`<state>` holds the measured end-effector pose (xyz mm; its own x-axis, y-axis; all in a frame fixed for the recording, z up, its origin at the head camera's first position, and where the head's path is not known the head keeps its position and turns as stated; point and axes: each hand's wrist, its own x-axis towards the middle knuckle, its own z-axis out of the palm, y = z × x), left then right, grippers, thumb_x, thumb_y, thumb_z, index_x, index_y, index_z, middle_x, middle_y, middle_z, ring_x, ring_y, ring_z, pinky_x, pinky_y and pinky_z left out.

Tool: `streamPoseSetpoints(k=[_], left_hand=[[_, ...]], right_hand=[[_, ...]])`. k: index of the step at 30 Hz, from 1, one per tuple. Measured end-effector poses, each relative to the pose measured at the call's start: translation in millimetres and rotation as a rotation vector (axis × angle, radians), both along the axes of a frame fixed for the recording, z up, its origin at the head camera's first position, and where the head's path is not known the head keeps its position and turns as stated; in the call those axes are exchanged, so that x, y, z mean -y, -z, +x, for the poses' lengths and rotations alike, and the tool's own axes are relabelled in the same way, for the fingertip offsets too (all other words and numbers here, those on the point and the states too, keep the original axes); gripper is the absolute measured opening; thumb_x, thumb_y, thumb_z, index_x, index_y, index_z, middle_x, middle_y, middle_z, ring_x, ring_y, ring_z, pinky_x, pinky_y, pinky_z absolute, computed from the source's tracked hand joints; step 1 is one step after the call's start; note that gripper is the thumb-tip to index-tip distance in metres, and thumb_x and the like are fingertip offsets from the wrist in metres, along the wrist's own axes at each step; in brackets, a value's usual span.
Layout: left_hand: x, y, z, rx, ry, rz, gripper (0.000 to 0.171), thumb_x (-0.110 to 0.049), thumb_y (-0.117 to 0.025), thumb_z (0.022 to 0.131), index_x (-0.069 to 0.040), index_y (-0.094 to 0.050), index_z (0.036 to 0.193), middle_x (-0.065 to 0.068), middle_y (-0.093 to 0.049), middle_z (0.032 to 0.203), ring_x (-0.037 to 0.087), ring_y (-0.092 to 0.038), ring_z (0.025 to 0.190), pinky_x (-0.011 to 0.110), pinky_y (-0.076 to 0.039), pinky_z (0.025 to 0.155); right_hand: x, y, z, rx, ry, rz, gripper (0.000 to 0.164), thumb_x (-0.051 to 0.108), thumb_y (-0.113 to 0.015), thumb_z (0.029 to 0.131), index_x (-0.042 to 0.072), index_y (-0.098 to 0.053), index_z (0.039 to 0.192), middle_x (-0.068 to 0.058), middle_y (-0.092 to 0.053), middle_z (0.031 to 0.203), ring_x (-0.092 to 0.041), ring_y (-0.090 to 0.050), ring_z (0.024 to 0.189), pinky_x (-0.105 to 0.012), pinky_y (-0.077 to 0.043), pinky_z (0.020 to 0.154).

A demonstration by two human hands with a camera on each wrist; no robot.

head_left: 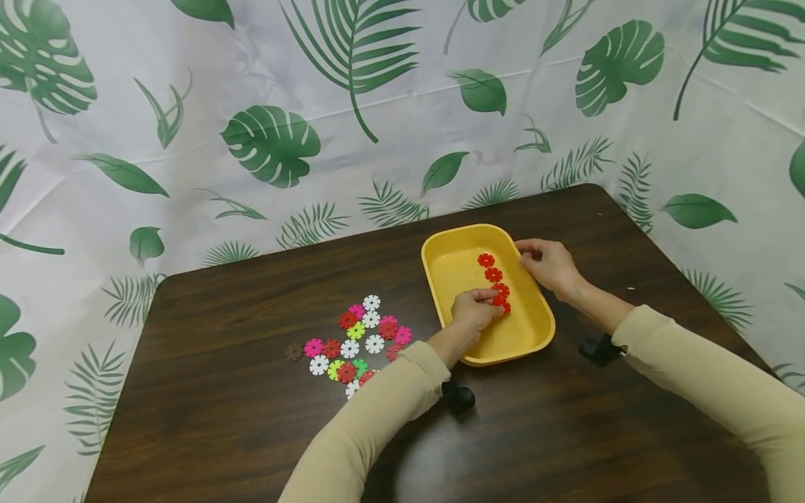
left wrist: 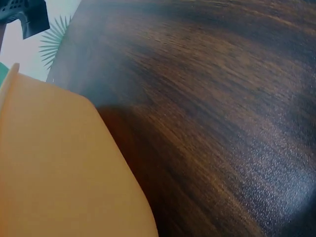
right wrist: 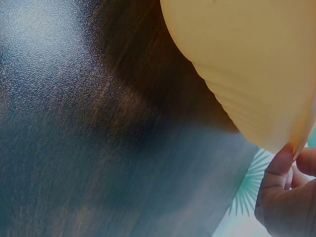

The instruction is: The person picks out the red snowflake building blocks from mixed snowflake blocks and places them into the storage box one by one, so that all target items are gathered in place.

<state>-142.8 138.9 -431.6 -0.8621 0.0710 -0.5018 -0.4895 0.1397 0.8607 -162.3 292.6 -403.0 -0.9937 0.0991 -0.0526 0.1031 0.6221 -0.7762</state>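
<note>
The yellow plastic tray sits on the dark table with a row of red notched discs inside it. My left hand reaches over the tray's near-left rim, and its thumb and fingertips pinch a red disc at the row's near end. On the far-right side, my right hand holds the tray's rim between thumb and fingers. The right wrist view shows that thumb and finger pinched on the tray edge. In the left wrist view only the tray's outer wall and table show; the hand is hidden.
Left of the tray lies a loose spread of notched discs in white, pink, red, yellow-green, green and brown. My left sleeve covers part of them. A leaf-print cloth hangs behind the table.
</note>
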Motion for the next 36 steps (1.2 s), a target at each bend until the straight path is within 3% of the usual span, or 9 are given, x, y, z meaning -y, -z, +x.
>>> streamPoseSetpoints(k=[6, 12, 20, 36], left_hand=[[-2, 1.0, 1.1, -0.023, 0.008, -0.032, 0.022, 0.007, -0.071, 0.076, -0.007, -0.071, 0.094, 0.002, -0.061, 0.08, 0.008, -0.05, 0.066, 0.019, -0.045, 0.06], [-5, 0.1, 2.9, -0.021, 0.001, -0.017, 0.024, 0.009, -0.069, 0.077, -0.005, -0.07, 0.096, 0.004, -0.066, 0.086, 0.009, -0.056, 0.07, 0.024, -0.054, 0.071], [-8, -2.8, 8.0, -0.034, -0.003, 0.005, 0.027, 0.012, -0.064, 0.078, -0.004, -0.068, 0.101, 0.005, -0.066, 0.092, 0.013, -0.06, 0.08, 0.027, -0.054, 0.077], [-1, -7.8, 17.1, -0.112, 0.071, -0.001, 0.034, 0.006, -0.062, 0.084, -0.001, -0.065, 0.117, 0.008, -0.066, 0.109, 0.017, -0.06, 0.101, 0.03, -0.052, 0.085]], right_hand=[[1, -1.5, -0.8, -0.006, -0.007, -0.006, 0.035, 0.001, -0.049, 0.094, -0.008, -0.051, 0.128, -0.02, -0.053, 0.098, -0.028, -0.05, 0.084, -0.012, -0.046, 0.058], [2, -1.5, -2.0, -0.006, -0.006, -0.002, 0.035, 0.001, -0.049, 0.095, -0.008, -0.051, 0.128, -0.021, -0.054, 0.098, -0.028, -0.051, 0.084, -0.012, -0.046, 0.059], [1, -0.3, -1.6, -0.012, -0.002, 0.004, 0.035, 0.001, -0.049, 0.094, -0.008, -0.051, 0.128, -0.021, -0.054, 0.098, -0.028, -0.05, 0.084, -0.012, -0.046, 0.058], [1, 1.2, 0.1, -0.015, -0.002, 0.002, 0.035, 0.001, -0.049, 0.094, -0.008, -0.051, 0.128, -0.021, -0.055, 0.101, -0.027, -0.05, 0.086, -0.011, -0.047, 0.06]])
